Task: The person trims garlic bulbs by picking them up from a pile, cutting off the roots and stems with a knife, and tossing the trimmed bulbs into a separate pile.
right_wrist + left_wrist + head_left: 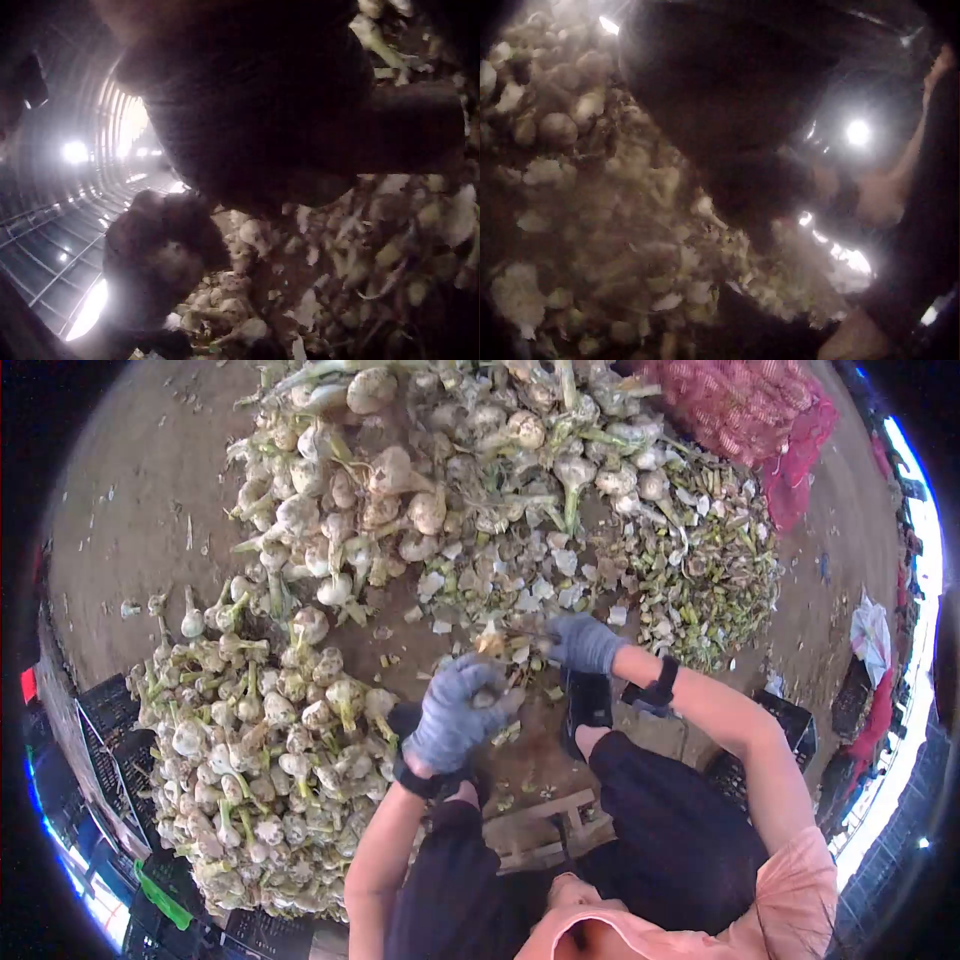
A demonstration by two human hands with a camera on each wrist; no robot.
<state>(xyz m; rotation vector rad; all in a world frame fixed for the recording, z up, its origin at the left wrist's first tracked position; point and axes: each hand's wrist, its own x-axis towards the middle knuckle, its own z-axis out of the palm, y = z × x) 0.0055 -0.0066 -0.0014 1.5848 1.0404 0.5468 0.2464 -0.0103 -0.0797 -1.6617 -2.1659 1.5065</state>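
Observation:
My left hand, in a grey glove, is raised over the ground beside the large garlic pile. Its fingers and thumb curl round a pale garlic bulb, mostly covered by the glove. To the right, my gloved right hand has curled fingers round a thin dark tool, which points left; its kind cannot be made out. Just beyond the left hand shows a yellowish garlic bulb. The right wrist view has the right hand as a dark shape above scattered scraps.
Stemmed garlic heaps lie ahead and at left. Cut stalks spread at the right, below a red mesh sack of bulbs. Black crates stand on both sides. Loose skins litter the ground between the feet and far heap.

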